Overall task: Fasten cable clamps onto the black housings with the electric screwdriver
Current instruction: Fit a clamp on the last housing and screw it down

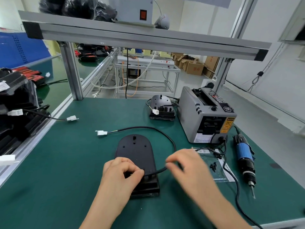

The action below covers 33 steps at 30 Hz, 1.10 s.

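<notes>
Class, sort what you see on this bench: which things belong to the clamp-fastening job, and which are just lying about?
In the job: black housing; its cable, pinched by the left hand and right hand; loose screws; electric screwdriver.

Lying about: grey tape dispenser; cardboard boxes behind; black bags on the top shelf.

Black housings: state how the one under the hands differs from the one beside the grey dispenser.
Left hand and right hand hold the near housing's cable; the far housing sits untouched. The near housing's white connector lies on the mat; the far housing's rests on it. Both are black with a cable.
</notes>
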{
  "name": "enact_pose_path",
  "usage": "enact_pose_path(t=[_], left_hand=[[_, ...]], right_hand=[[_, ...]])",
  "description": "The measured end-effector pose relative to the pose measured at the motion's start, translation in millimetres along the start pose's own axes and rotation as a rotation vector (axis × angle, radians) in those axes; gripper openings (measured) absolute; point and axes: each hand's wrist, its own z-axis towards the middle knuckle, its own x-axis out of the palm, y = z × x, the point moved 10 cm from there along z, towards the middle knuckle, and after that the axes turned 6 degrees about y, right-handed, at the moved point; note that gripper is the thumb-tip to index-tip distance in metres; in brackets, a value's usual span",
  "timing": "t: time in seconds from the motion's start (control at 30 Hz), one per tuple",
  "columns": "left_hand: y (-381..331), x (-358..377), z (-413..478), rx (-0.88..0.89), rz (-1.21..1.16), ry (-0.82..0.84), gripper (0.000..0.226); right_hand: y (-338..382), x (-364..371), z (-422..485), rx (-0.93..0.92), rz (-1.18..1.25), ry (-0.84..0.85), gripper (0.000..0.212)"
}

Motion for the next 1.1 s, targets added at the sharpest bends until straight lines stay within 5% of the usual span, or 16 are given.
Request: enact_pose_path(t=[0.2,0.9,1.0,1.1], left_hand=[[-1.8,-0.1,-0.3,0.016,0.018,0.001,0.02],[-0.5,1.1,-0.2,-0.007,0.04,0.023,0.021],[-1.1,1.7,-0.1,-0.009,0.037,0.03,0.02],[-0.7,1.5,-0.3,-0.011,0.032,0.034,0.02]], right_hand=[[-140.6,-38.3,-14.8,0.577,-0.36,0.268,0.007],[-150.3,-17.2,-4.7,0.479,-0.74,0.339,0.019],[-127.7,-27.6,0.8,0.407,-0.602,0.246,0.014],[-79.3,-31.3,4.3,0.296,0.049,0.143,0.019]])
